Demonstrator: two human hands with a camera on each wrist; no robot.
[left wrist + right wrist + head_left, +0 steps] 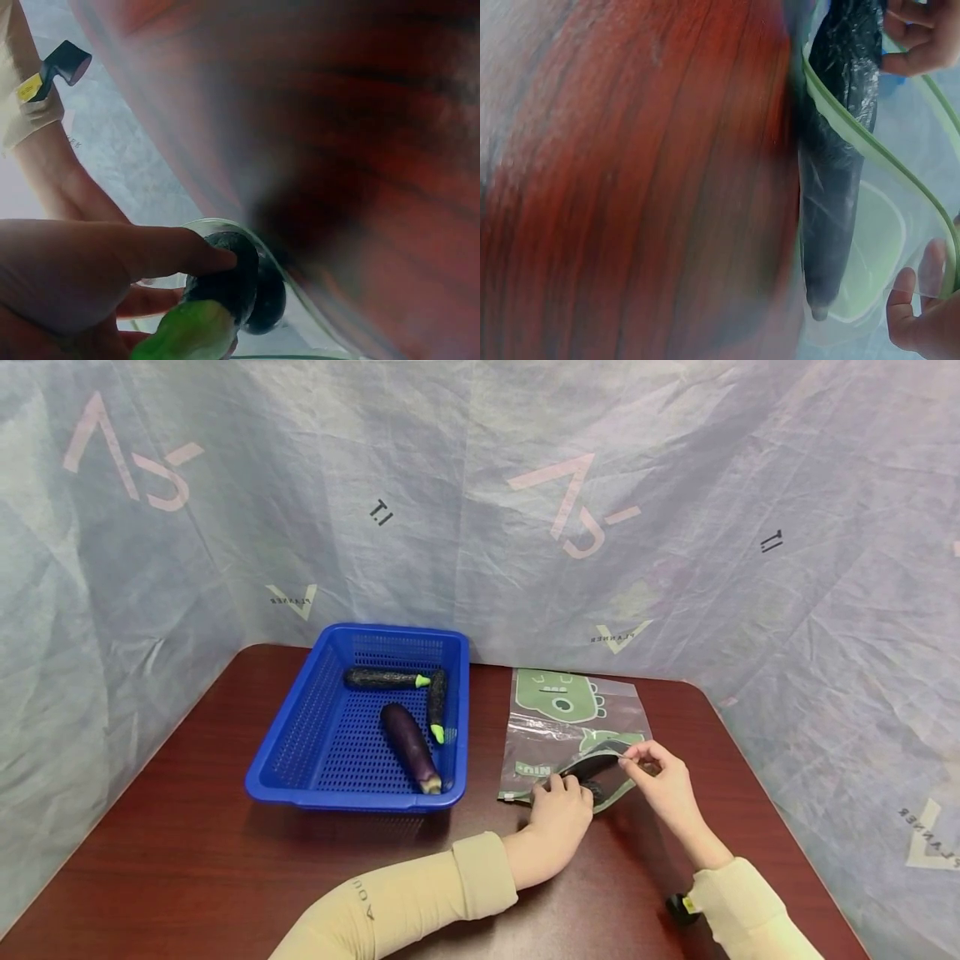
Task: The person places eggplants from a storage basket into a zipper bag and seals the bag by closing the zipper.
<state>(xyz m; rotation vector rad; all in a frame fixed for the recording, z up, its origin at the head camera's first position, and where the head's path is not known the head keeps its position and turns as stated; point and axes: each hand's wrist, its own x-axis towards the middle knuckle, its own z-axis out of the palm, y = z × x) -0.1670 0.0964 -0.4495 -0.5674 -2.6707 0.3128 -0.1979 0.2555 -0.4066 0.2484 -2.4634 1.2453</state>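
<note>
At the right of the table, a clear zip bag (543,747) with green cartoon prints lies with its mouth open toward me. My left hand (557,827) holds a dark bumpy cucumber (236,277) at the mouth, thumb on its side near the bright green end. Beside it inside the rim shows a second dark, smooth, rounded vegetable (270,304). In the right wrist view a long dark body (829,217) lies behind the bag's film. The right hand (663,785) pinches the bag's green-edged rim at the right, between thumb and fingertips.
Left of the bag stands a blue plastic basket (288,768). In it lie a purple eggplant (408,743) and two dark cucumbers with green ends, one crosswise (382,678) and one lengthwise (437,702). A printed grey cloth (420,568) hangs round the table's back and sides.
</note>
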